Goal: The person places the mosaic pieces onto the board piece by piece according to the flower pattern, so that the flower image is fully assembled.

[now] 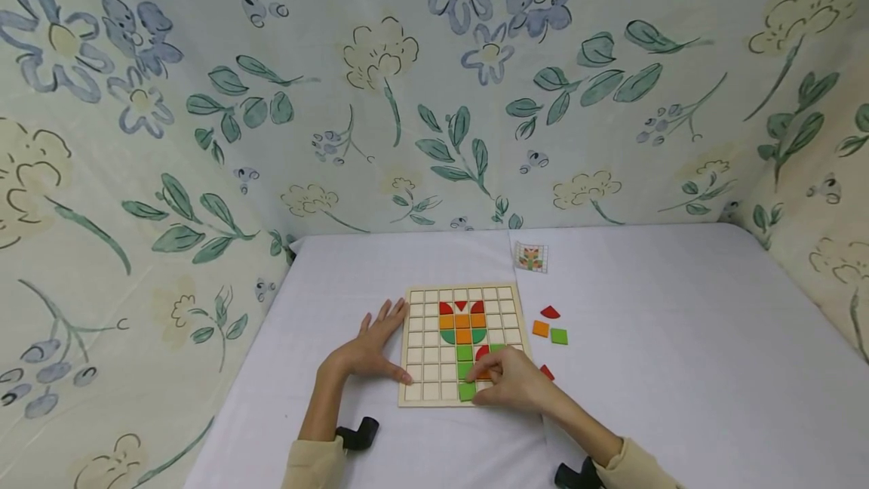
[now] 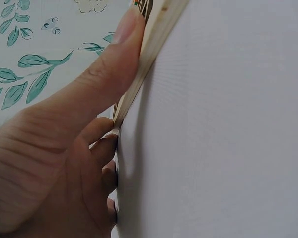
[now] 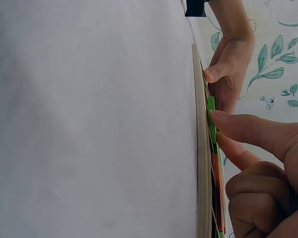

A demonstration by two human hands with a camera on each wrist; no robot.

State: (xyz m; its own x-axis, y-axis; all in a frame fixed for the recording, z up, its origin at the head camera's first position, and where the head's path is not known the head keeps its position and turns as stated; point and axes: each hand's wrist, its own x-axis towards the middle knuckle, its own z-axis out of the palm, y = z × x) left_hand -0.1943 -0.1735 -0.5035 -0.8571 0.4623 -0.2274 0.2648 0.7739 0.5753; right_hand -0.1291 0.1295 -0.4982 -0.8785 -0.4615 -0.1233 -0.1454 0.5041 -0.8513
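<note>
A wooden grid board [image 1: 432, 392] lies on the table, with coloured tiles forming a flower in its cells. My left hand [image 1: 366, 347] is spread along its left side, thumb and fingertips touching the rim; the left wrist view shows the thumb [image 2: 127, 29] against the wooden edge. At the bottom of the green column, my right hand [image 1: 517, 381] pinches a green square tile [image 1: 467, 392] between thumb and index finger. The right wrist view shows this green tile [image 3: 211, 105] standing slightly proud of the board. My right hand partly covers a red tile [image 1: 483, 352] and another green tile [image 1: 497, 348].
Right of the board lie loose pieces: a red fan-shaped tile [image 1: 550, 312], an orange square [image 1: 540, 329], a green square [image 1: 559, 336] and a red piece [image 1: 547, 373]. A small pattern card [image 1: 532, 256] lies behind the board. Floral cloth [image 1: 407, 134] hangs around the white table.
</note>
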